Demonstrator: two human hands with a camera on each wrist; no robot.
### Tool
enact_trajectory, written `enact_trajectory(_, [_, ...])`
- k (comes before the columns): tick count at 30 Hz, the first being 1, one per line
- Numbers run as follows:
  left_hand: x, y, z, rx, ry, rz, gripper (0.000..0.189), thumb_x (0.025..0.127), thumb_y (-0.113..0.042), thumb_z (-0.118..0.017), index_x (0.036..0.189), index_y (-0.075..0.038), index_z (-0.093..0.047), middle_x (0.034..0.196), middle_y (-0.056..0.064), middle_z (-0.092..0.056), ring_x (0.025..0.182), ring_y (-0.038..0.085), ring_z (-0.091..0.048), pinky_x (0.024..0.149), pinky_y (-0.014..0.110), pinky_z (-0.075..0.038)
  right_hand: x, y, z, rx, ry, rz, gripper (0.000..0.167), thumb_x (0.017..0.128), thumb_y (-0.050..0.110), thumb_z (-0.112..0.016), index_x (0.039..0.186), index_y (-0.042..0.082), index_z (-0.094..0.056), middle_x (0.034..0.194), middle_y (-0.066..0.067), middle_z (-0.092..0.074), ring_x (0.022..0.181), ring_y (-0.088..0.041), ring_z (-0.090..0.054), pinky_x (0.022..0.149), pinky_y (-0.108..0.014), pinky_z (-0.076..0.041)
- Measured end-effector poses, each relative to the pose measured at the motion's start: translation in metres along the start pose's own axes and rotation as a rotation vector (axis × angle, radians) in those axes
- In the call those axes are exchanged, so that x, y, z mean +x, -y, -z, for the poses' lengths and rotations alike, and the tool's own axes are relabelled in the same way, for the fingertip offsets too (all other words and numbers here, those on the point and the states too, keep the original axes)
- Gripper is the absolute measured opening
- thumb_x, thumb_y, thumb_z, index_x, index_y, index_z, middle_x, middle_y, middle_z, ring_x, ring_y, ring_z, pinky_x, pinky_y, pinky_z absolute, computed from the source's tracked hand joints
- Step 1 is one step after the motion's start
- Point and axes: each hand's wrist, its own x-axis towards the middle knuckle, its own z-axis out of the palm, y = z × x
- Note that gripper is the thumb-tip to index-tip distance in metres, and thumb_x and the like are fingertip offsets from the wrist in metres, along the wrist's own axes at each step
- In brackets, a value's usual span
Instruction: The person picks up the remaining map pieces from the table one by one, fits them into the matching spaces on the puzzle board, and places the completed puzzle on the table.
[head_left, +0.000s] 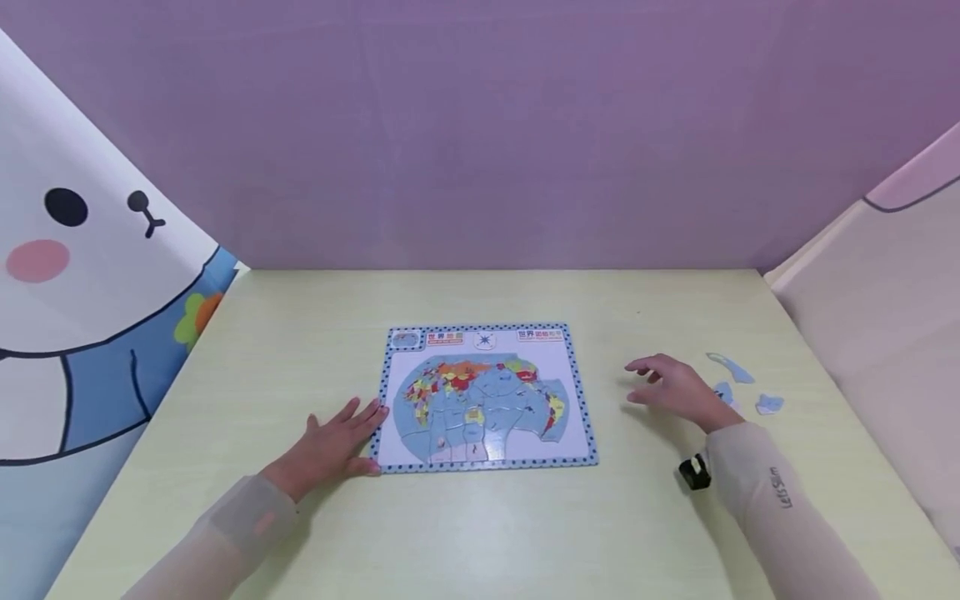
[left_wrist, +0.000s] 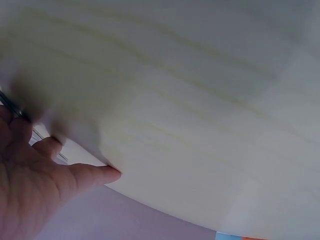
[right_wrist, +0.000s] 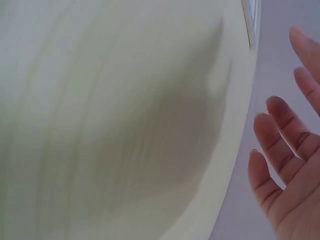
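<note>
A world map jigsaw puzzle (head_left: pixel 585 421) with a blue dotted border lies flat on the table. Most of its map is filled with blue and coloured pieces, while white backing shows at the lower right of the map. My left hand (head_left: pixel 330 446) rests at the puzzle's left edge, fingers spread and fingertips touching the border. To the right of the board, my right hand (head_left: pixel 678 390) hovers over the table with loosely bent fingers and holds nothing. In the right wrist view that hand (right_wrist: pixel 295 165) has a bare palm, its shadow falling on the table.
Loose puzzle pieces lie right of the right hand: a long curved one (head_left: pixel 731 367), a small one (head_left: pixel 769 404) and another (head_left: pixel 723 393) partly hidden by the hand. A black wrist device (head_left: pixel 694 472) sits beside the right cuff. A purple backdrop (head_left: pixel 495 142) rises behind the table.
</note>
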Motion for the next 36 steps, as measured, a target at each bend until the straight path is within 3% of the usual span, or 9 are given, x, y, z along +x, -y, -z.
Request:
enact_trajectory(5, [0.002,-0.001,0.001,-0.001,0.001,0.0,0.084,0.082,-0.045,-0.07,0.149,-0.01,-0.032,0.154,0.013,-0.028,0.141,0.044,-0.015,0.091,0.082,-0.012,-0.013,-0.02,0.017,0.033,0.048,-0.007,0.052,0.083,0.019,-0.075,0.124,-0.007,-0.056,0.112,-0.022,-0.06,0.098,-0.034,-0.057,0.082,-0.043,-0.048])
enact_trajectory(10, [0.001,-0.003,0.002,0.003,0.004,-0.006,0.084,0.082,-0.044,-0.071,0.149,-0.009,-0.034,0.154,0.014,-0.029,0.141,0.045,-0.016,0.091,0.082,-0.013,-0.025,-0.039,0.031,0.068,0.093,-0.037,0.053,0.084,0.017,-0.075,0.124,-0.01,-0.054,0.102,-0.015,-0.062,0.092,-0.025,-0.059,0.078,-0.033,-0.049])
enact_trajectory(20, [-0.002,-0.006,0.007,-0.004,0.014,0.005,0.084,0.082,-0.043,-0.071,0.149,-0.009,-0.034,0.154,0.014,-0.029,0.141,0.045,-0.016,0.092,0.082,-0.013,-0.043,-0.064,0.047,0.033,0.043,-0.099,0.052,0.088,0.02,-0.071,0.126,-0.01,-0.053,0.099,-0.011,-0.061,0.089,-0.016,-0.056,0.072,-0.022,-0.048])
enact_trajectory(32, [0.0,-0.004,0.005,-0.014,0.021,0.014,0.085,0.082,-0.045,-0.07,0.149,-0.009,-0.032,0.154,0.014,-0.027,0.141,0.044,-0.014,0.093,0.081,-0.011,-0.056,-0.09,0.065,-0.034,-0.011,-0.178,0.058,0.09,0.024,-0.067,0.13,-0.013,-0.046,0.096,-0.013,-0.064,0.079,-0.011,-0.056,0.069,-0.028,-0.047])
enact_trajectory(36, [0.0,-0.004,0.006,-0.021,0.021,0.01,0.085,0.082,-0.044,-0.07,0.149,-0.009,-0.032,0.154,0.014,-0.028,0.141,0.044,-0.014,0.092,0.081,-0.011,-0.058,-0.095,0.068,-0.028,-0.02,-0.184,0.058,0.09,0.023,-0.068,0.13,-0.013,-0.046,0.097,-0.014,-0.063,0.082,-0.016,-0.058,0.069,-0.029,-0.048])
